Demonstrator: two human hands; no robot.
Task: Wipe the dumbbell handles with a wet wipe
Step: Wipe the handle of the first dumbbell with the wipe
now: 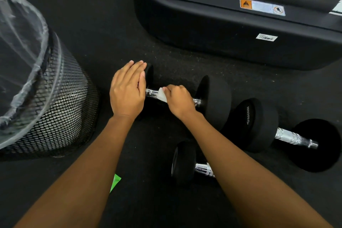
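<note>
Wiping of the first dumbbell (pixel 214 102) is the step in hand, as the head view shows. It lies on the floor just right of the mesh bin (pixel 55 102), its chrome handle (pixel 150 93) running away from the bin. The left hand (pixel 127 90) rests flat on the weight head nearest the bin, fingers (pixel 137 68) straight and together, steadying it. The right hand (pixel 178 101) curls its fingers round the wet wipe (pixel 162 94), pressed about the handle's middle, and a white corner shows on the bin side of the knuckles. Bare chrome shows either side of the grip. I judge the next move calls for sliding or twisting the wipe along the bar without letting the dumbbell roll. A second dumbbell (pixel 292 138) and a third dumbbell (pixel 185 163) lie farther from the bin, touched by neither hand.
</note>
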